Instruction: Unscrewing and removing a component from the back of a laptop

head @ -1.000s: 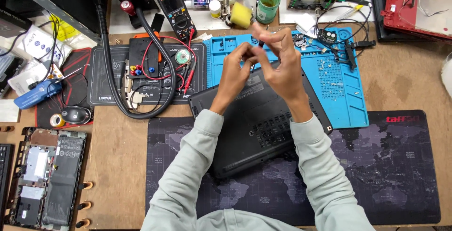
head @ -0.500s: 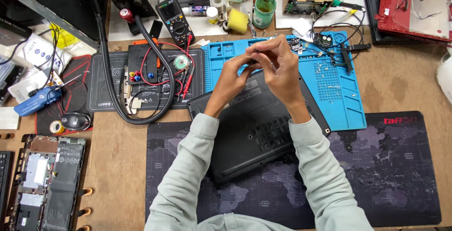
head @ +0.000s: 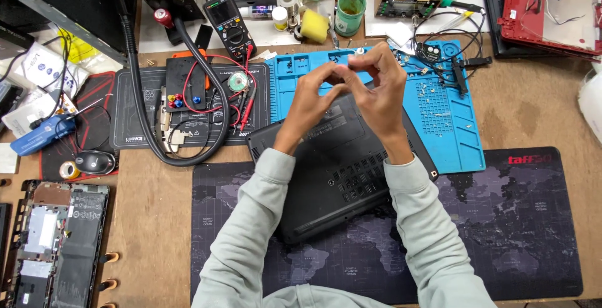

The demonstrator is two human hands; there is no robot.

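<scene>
left hand (head: 311, 98): raised above the laptop, fingers (head: 331, 73) curled in toward the other hand, tips almost met up. Whether anything is pinched can't be told, too small to make out.
right hand (head: 378, 88): held up beside the left one, fingers (head: 365, 59) bent and pinched together at the tips, right against the left fingertips. If something tiny is gripped there, it's not visible.
laptop (head: 338, 167): black, flipped bottom-up, laid at an angle, partly on the dark desk mat and partly on the blue mat. Found directly under both hands, not touched by either.
blue mat (head: 451, 120): silicone work mat behind the laptop, small screws and bits scattered in its trays.
dark desk mat (head: 527, 220): big one with a map print, spread across the near side of the bench.
bench (head: 157, 220): wooden, cluttered pretty much all over.
multimeter (head: 229, 22): set at the back left, red probe leads trailed onto the black mat (head: 135, 120) beside the blue one.
green cup (head: 350, 12): parked at the back, just beside a yellow sponge (head: 315, 26).
opened laptop (head: 53, 245): 2nd machine at the far left edge, internals exposed.
red laptop shell (head: 552, 7): seen at the back right corner, well apart from the hands.
</scene>
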